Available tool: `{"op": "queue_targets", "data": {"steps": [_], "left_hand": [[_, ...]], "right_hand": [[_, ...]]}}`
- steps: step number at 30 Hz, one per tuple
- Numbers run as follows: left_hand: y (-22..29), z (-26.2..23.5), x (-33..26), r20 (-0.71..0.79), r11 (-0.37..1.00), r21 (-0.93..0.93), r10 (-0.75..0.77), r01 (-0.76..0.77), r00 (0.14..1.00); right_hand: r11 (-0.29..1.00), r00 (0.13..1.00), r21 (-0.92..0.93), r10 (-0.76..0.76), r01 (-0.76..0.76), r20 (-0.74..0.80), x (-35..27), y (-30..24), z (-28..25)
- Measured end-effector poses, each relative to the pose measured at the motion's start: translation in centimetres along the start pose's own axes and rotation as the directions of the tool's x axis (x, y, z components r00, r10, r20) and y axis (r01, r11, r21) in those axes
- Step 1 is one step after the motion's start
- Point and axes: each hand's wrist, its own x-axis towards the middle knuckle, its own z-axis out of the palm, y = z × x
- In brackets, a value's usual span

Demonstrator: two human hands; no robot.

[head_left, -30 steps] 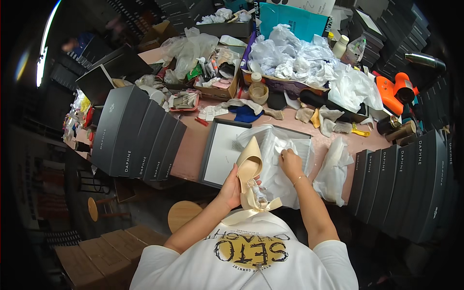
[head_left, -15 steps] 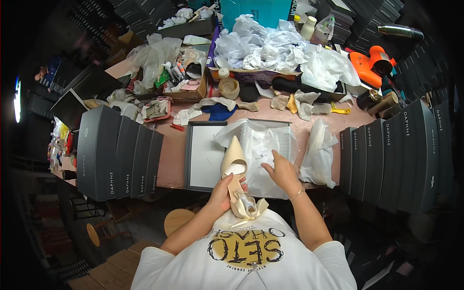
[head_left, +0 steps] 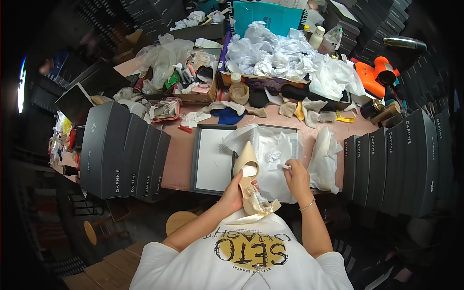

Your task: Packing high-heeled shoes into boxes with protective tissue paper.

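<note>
Standing at the left of the frame, a row of tall dark grey shoe boxes [head_left: 124,157] lines the edge of the pink worktable [head_left: 180,159]. Just right of them, low in the centre, lies an open grey shoe box lid [head_left: 211,159] with a white inside. The left hand [head_left: 235,195] is closed around the heel end of a cream pointed-toe shoe with a satin bow [head_left: 247,181], held toe-up over the box's near edge. To the right, the right hand [head_left: 297,175] pinches crumpled white tissue paper [head_left: 273,147] that fills the open box beside the lid. Further right lies a loose white plastic bag [head_left: 325,157], then another row of dark boxes [head_left: 401,159]. An orange handheld tool [head_left: 377,77] sits upper right.
</note>
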Motion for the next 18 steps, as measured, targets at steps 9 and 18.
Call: {"op": "queue_targets", "data": {"steps": [9,18], "left_hand": [[-2.4,-0.1,-0.1,0.046,0.951,0.284,0.112,-0.120,0.993],[-1.1,-1.5,-0.6,-0.074,1.000,-0.016,-0.028,0.027,0.997]], "right_hand": [[0.922,0.957,-0.261,-0.262,0.287,0.127,3.6,-3.9,6.6],[0.767,0.913,-0.522,-0.204,0.373,0.353,6.4,7.9,7.1]]}}
